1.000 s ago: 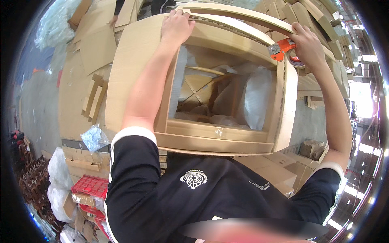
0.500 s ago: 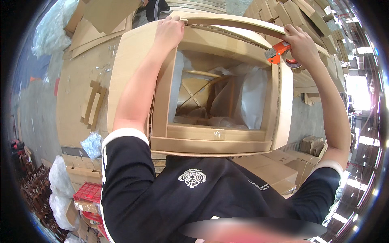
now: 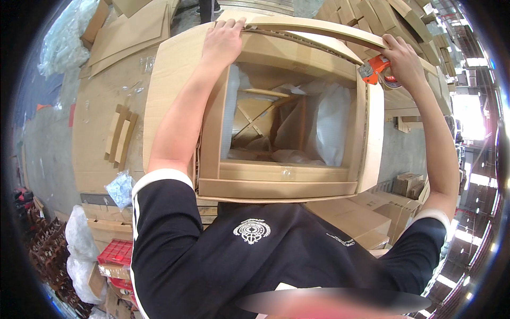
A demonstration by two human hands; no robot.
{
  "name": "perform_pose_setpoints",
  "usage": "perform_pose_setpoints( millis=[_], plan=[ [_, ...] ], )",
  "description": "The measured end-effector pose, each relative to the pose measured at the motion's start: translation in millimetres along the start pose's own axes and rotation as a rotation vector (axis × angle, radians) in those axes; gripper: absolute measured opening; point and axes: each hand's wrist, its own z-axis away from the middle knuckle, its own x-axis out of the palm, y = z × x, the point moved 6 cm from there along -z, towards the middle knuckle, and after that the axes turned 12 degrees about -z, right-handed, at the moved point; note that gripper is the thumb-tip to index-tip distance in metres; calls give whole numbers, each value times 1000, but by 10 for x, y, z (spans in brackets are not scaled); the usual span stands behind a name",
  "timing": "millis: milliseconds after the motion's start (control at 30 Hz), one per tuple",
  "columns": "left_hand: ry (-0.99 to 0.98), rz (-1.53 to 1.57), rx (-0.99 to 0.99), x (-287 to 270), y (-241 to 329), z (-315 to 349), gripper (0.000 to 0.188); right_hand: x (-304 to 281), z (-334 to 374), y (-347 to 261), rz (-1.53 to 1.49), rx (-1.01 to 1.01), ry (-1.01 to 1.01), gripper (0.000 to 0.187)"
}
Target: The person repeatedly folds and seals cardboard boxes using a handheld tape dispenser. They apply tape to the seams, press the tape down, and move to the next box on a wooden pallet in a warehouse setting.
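Observation:
A large open cardboard box [image 3: 287, 190] stands before me, with cardboard strips lining its rim. Inside it, white foam wrap [image 3: 330, 127] surrounds a wooden piece with crossed slats [image 3: 254, 119]. Along the far rim lies a long cardboard strip [image 3: 319, 27]. My left hand [image 3: 223, 45] is closed over its left end, at the box's far left corner. Near the far right corner, my right hand [image 3: 405, 61] grips the strip's other end. That same hand also holds an orange tape dispenser [image 3: 375, 69], whose tape roll [image 3: 392, 81] hangs below the fingers.
Two short cardboard strips [image 3: 121, 134] and a crumpled blue plastic piece [image 3: 120, 189] lie on cardboard at the left. Stacked cardboard [image 3: 382, 21] fills the far right. A red crate [image 3: 115, 252] stands near left. Another person's legs [image 3: 207, 9] show at the far edge.
My right hand has shifted slightly right and outward with the tape dispenser. My left hand has moved a little right, still on the strip's end. The other person's legs have moved.

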Motion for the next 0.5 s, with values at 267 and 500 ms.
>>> perform_pose_setpoints(
  millis=[267,500],
  plan=[
    [-30,-13,34,2,23,44,45,39,30,-19,-25,22,62,33],
    [-30,42,8,10,-4,42,41,-39,-51,-35,39,-9,48,23]
  ],
)
